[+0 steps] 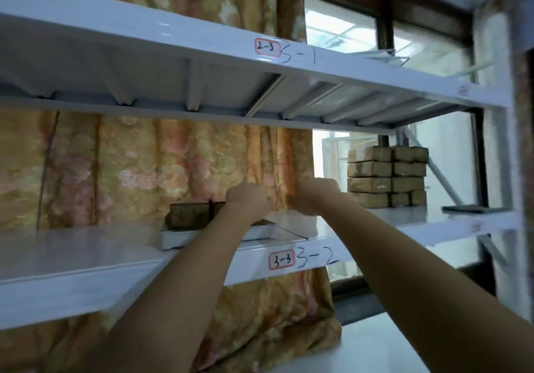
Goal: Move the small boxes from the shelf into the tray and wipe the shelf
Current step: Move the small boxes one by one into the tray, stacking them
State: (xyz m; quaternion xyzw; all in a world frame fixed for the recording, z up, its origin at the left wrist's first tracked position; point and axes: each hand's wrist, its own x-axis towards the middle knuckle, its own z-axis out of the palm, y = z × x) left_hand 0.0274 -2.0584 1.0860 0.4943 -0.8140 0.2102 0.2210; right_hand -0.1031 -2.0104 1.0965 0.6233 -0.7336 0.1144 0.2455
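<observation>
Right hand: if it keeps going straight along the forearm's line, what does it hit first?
Most likely the floral curtain directly behind the right hand; the stacked small boxes sit off to its right. Depth is unclear.

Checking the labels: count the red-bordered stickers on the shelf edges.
2. The 2-3 sticker sits on the front edge of the upper shelf; the 3-3 sticker on the front edge of the lower shelf. More may lie outside the view.

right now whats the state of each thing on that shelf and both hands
tray: on the shelf, holding at least one dark box
stack of small boxes: on the shelf at right, untouched
left hand: curled, over the tray; grip contents hidden
right hand: curled, beside the left; contents hidden
</observation>
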